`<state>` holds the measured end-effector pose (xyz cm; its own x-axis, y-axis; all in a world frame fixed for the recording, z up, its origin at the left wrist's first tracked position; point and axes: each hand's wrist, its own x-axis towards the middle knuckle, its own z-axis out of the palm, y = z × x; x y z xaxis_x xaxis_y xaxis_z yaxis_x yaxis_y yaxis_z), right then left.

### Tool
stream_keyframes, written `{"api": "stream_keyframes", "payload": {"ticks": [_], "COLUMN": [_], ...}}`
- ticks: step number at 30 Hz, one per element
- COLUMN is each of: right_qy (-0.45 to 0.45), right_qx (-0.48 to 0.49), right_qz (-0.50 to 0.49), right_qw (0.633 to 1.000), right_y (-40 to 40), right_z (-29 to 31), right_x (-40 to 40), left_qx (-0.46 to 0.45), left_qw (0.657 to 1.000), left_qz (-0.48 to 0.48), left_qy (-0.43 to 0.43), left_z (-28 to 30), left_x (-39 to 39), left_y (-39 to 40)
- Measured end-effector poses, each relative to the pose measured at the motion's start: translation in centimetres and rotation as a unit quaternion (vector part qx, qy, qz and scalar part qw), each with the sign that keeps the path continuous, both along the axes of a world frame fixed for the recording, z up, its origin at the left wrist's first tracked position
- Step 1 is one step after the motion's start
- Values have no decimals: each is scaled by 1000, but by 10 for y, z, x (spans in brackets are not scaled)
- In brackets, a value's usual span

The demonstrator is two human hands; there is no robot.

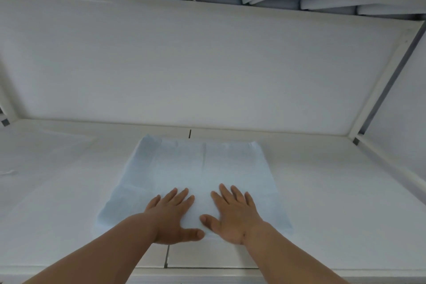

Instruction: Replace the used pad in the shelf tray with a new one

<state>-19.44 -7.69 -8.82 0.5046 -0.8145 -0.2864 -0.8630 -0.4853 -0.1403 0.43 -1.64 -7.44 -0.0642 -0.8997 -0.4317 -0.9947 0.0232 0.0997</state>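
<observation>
Pad (pixel 196 168) is laid lower centre on the tray (pixel 322 168), pressed flat under left hand (pixel 171 217) and right hand (pixel 232 214), fingers spread, nothing gripped. Risk: creases are bunched if palms are slid unevenly.

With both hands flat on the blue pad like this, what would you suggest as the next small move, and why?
Probably slide both palms outward to open and smooth the pad. The left hand and right hand lie flat, side by side, on its near middle. It shows fold creases and covers only the centre of the shelf tray.
</observation>
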Motion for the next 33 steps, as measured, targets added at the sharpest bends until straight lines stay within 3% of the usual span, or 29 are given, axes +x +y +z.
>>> {"api": "stream_keyframes", "payload": {"ticks": [26, 33], "right_qy": [-20, -4], "right_qx": [-32, -69], "right_qz": [5, 72], "right_qw": [999, 995], "right_y": [-2, 5], "right_z": [29, 52], "right_x": [-1, 2], "left_qx": [-46, -75], "left_qw": [998, 993], "left_qz": [42, 79], "left_qy": [23, 38], "left_z": [20, 28], "left_x": [0, 2], "left_y": [-5, -8]}}
